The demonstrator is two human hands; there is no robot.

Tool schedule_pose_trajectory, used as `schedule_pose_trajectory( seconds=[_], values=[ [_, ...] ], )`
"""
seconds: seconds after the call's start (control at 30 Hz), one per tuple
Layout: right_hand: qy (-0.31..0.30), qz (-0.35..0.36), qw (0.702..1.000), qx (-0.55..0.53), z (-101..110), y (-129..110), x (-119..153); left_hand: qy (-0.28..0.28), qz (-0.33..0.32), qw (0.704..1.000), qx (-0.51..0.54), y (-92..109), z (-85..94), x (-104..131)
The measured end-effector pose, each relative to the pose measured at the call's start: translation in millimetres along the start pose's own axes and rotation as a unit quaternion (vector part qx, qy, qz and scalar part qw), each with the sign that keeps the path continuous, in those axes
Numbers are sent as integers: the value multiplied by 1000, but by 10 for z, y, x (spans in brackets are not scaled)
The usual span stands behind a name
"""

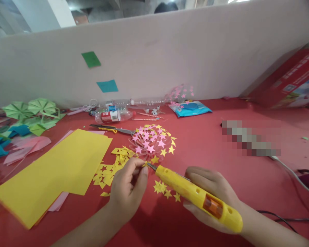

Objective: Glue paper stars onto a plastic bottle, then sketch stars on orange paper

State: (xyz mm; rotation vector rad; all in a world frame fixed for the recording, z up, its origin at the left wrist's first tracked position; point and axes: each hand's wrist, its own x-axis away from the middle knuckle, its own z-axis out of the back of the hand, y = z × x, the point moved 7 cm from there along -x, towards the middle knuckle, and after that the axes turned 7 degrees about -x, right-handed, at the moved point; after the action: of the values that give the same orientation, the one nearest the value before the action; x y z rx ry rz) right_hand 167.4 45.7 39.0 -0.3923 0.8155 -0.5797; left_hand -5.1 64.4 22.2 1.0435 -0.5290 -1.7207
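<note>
My right hand [208,185] is wrapped round a yellow hot glue gun [190,187], its metal nozzle pointing left. At the nozzle tip, my left hand [130,185] pinches a small yellow paper star [145,164] between thumb and forefinger; the fingers partly hide it. Just beyond the hands sits a clear plastic piece covered with pink stars [146,136] and yellow stars along its right side. Several loose yellow stars [160,187] lie below the nozzle. Cut yellow paper scraps [105,175] are heaped beside my left hand.
Yellow paper sheets [56,171] lie at left, near folded green paper [41,108]. Behind are scissors [110,129], a plastic bottle [113,116], a blue wipes packet [192,108] and a white partition [149,61]. A pixelated strip with a cable [290,171] lies right, by a red box [290,79].
</note>
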Motion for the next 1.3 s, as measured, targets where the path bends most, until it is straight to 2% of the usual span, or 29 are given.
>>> schedule_pose_trajectory(
  seconds=[0.17, 0.5, 0.73, 0.8, 0.9, 0.97, 1.07, 1.1, 1.2, 1.3],
  values=[
    [-4, -14, 999, -37, 31, -37, -54, 16, 17, 1000, 6, 8, 35, -7],
    [2, -19, 1000, -24, 37, -51, -78, 28, 43, 999, 7, -51, 62, -33],
    [4, 15, 1000, -22, 54, -90, -56, 48, 42, 997, 48, -31, 54, -39],
    [24, 32, 999, -22, 84, -102, -43, 44, 42, 995, 85, -36, 53, -35],
    [74, 66, 994, -40, 174, -163, -38, -14, 25, 988, 149, 35, -8, -11],
    [93, 69, 991, -63, 210, -203, -56, -95, -6, 982, 163, 170, -121, 36],
    [81, 12, 993, -89, 149, -196, -106, -233, -35, 958, 165, 388, -361, 165],
    [73, -12, 993, -91, 108, -182, -118, -263, -33, 947, 180, 438, -427, 205],
    [48, -67, 991, -104, 3, -133, -135, -312, -4, 920, 239, 481, -563, 286],
    [-3, -114, 973, -202, -58, -83, -130, -337, 34, 904, 262, 384, -619, 347]
  ],
)
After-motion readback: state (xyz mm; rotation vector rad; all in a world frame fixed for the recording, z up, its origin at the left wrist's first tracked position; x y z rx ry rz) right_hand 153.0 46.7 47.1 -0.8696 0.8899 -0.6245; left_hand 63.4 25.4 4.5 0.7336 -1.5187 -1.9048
